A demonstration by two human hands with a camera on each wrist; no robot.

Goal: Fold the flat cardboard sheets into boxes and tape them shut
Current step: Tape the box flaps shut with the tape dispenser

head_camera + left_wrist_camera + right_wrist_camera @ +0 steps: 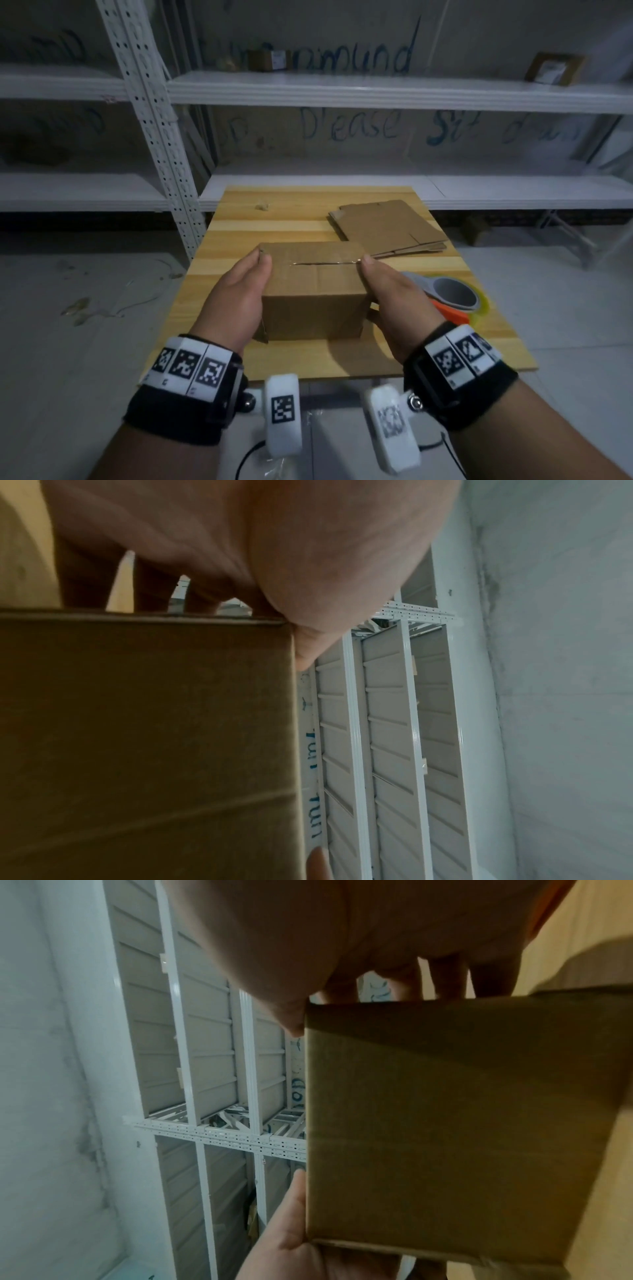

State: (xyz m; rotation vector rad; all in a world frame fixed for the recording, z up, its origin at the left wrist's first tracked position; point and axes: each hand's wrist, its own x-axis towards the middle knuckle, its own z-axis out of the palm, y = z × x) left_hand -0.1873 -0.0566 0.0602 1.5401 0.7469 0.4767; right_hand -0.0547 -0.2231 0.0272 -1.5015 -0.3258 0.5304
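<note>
We have the box (313, 291) between our two hands over the near middle of the tabletop (294, 212), its long axis running left to right, so each end faces a palm. Our left hand (236, 298) wraps the left end, thumb on the top edge, and our right hand (394, 305) clamps the right end the same way. The top seam, glossy with tape, runs along that long axis from thumb to thumb. The tape dispenser (448, 298) lies just right of our right hand, which is therefore the nearer one to reach it. The flat cardboard sheets (387, 226) lie farther off, right of the box; we judge either hand could turn the box next
</note>
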